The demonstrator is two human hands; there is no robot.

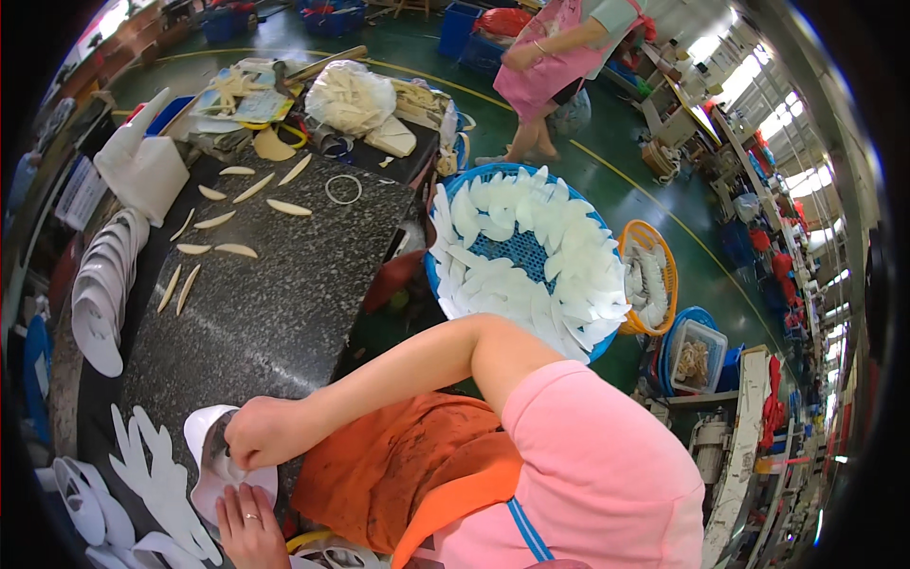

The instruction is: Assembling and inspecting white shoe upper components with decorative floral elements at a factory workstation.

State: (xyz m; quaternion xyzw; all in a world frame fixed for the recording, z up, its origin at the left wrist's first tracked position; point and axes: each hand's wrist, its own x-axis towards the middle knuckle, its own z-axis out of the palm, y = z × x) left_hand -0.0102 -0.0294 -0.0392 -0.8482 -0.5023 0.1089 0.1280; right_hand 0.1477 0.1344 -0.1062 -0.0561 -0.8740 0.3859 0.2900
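Pressing a white curved piece [210,469] onto the table [275,303], the right hand [263,431] is fisted, perhaps around a tool. The left hand [248,526] lies flat, steadying it; next comes careful alignment.

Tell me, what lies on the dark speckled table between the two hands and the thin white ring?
In the head view, only bare speckled tabletop lies between the hands and the white ring.
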